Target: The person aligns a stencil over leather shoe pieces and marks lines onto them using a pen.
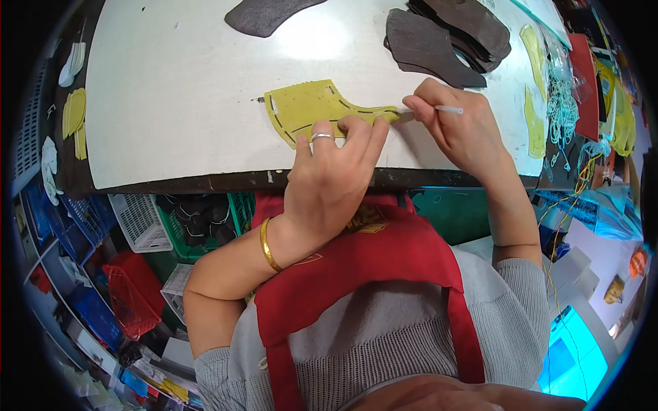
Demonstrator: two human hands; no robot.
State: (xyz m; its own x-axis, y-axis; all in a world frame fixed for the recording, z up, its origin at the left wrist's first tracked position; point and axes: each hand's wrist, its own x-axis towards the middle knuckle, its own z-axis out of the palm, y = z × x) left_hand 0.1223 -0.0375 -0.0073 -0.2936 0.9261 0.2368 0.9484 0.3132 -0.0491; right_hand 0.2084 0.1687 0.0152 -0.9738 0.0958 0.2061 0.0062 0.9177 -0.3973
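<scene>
Yellow template (306, 108) is lying flat near the front edge of the white table (178, 82), and my left hand (329, 185) is pressing down on it, fingers spread and covering its lower edge. My right hand (459, 130) is pinching one thin white pen (439, 109), whose tip seems to be touching the template's narrow end. Two stacks of dark brown cutouts (445, 41) are lying beyond, one cropped. Bare tabletop is stretching leftward.

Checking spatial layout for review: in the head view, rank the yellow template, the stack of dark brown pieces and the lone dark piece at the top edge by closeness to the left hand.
1. Yellow template, under the left hand fingertips.
2. Lone dark piece, far edge.
3. Stack of dark brown pieces, far right.
</scene>
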